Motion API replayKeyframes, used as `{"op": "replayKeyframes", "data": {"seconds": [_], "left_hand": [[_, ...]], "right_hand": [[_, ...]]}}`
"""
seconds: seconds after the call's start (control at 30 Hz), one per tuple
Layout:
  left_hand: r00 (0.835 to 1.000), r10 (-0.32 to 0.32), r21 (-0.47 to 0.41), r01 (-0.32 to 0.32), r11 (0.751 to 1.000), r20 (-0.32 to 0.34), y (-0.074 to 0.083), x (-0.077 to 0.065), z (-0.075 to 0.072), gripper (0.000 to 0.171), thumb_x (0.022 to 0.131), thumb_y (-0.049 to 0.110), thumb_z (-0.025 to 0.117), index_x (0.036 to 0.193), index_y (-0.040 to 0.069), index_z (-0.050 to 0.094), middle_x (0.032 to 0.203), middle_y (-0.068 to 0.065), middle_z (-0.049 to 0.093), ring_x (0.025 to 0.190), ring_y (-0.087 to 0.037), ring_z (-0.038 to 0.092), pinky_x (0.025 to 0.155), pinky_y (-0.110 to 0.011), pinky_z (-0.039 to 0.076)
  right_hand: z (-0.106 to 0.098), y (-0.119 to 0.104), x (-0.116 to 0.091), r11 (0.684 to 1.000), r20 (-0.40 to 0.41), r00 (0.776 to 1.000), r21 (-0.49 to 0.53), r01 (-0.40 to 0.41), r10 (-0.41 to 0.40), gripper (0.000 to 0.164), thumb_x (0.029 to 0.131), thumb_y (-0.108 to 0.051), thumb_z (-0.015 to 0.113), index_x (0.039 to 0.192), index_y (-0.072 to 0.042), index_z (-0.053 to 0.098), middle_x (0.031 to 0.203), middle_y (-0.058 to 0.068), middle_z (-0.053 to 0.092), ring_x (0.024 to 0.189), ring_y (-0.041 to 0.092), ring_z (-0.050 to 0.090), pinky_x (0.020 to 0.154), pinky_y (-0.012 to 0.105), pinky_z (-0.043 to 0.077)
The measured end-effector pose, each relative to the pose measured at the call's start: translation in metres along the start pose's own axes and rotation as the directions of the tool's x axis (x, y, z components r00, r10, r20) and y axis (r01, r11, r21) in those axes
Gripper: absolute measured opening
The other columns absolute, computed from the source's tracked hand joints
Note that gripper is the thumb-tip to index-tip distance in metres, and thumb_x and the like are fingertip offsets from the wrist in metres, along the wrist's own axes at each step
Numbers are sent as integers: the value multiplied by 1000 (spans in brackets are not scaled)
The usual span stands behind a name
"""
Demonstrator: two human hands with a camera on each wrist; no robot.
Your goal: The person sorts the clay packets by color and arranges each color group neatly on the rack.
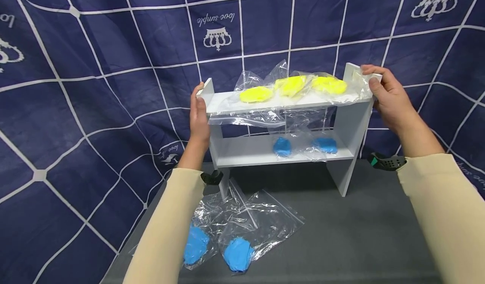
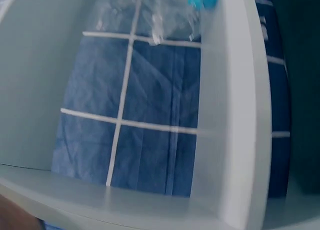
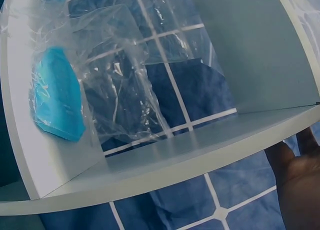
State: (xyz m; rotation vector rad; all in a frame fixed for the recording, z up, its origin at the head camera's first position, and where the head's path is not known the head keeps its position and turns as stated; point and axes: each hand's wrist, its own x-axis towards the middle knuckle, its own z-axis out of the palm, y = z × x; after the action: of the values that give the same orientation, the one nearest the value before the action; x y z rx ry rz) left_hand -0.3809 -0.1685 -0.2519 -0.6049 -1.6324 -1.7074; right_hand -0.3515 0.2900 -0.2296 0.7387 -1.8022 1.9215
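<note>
A small white two-tier shelf (image 1: 246, 151) stands on the table between my hands. My left hand (image 1: 199, 117) grips the upper end of its left side panel. On the other side, my right hand (image 1: 394, 96) grips the top of the right panel, thumb in front. Three clear bags with yellow lumps (image 1: 256, 94) lie along the top board, one overhanging the front edge. Two bagged blue lumps (image 1: 282, 146) rest on the lower board; one blue lump (image 3: 59, 94) shows large in the right wrist view. The left wrist view looks through the shelf's frame (image 2: 245, 115).
Two more clear zip bags with blue lumps (image 1: 238, 254) lie on the dark grey table (image 1: 341, 242) at front left, partly behind my left forearm. A navy cloth with white grid lines (image 1: 113, 44) hangs right behind the shelf and along the left.
</note>
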Motion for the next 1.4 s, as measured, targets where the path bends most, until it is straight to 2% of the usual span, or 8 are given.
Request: {"op": "replayKeyframes", "data": {"seconds": [0.13,0.27,0.47,0.6,0.9,1.07,1.2,1.4], "left_hand": [[980,-193,34,192,981,47,7,-12,-7,51,109,36,25,159,29,23,163,-1,27,149,-18,27,124,-35,19],[953,-286,46,283,958,95,10,-28,-14,55,108,41,22,161,29,12,169,5,13,154,-13,13,127,-39,10],[931,-301,64,294,953,204,10,-56,-28,55,109,35,18,162,25,6,170,1,7,155,-19,8,126,-47,9],[907,-317,77,308,948,278,7,-73,-38,61,107,46,23,162,24,7,169,-2,9,154,-26,13,123,-60,15],[841,-343,191,288,938,419,9,-118,-74,52,110,18,28,161,19,19,169,-5,14,153,-38,21,116,-67,28],[781,-371,375,190,907,502,5,-147,-104,54,107,18,44,158,23,27,164,-6,30,147,-37,35,111,-63,37],[703,-426,497,119,860,569,1,-171,-132,62,101,20,57,157,24,29,161,-9,35,145,-41,36,110,-68,35],[599,-545,583,153,798,588,-1,-203,-166,83,88,19,74,157,24,29,163,-8,32,148,-45,27,108,-74,29]], "right_hand": [[2,-1,3,1000,-11,1000,14,9,-9,27,105,-23,48,130,-15,55,154,-6,37,149,19,22,103,20,38],[5,1,5,1000,-27,1000,9,0,0,27,104,-24,48,129,-16,54,156,-6,35,150,19,21,116,35,27],[7,5,5,1000,-40,999,22,10,-10,26,105,-23,48,129,-16,54,155,-6,35,149,21,23,97,27,38],[6,5,3,1000,-45,999,25,15,-14,27,105,-23,47,130,-16,54,156,-6,35,149,21,22,92,23,39],[5,6,0,999,-39,999,48,24,-22,29,105,-21,47,132,-14,52,157,-4,33,150,20,20,119,35,22],[7,8,0,998,-38,999,49,39,-37,29,104,-20,48,132,-13,53,156,-4,35,149,21,22,111,33,28],[9,10,2,997,-34,998,54,45,-44,28,104,-21,50,131,-12,53,155,-4,36,148,21,23,103,28,34],[13,12,6,997,-27,998,56,53,-51,28,104,-20,49,130,-12,53,155,-4,36,148,21,23,104,26,34]]}}
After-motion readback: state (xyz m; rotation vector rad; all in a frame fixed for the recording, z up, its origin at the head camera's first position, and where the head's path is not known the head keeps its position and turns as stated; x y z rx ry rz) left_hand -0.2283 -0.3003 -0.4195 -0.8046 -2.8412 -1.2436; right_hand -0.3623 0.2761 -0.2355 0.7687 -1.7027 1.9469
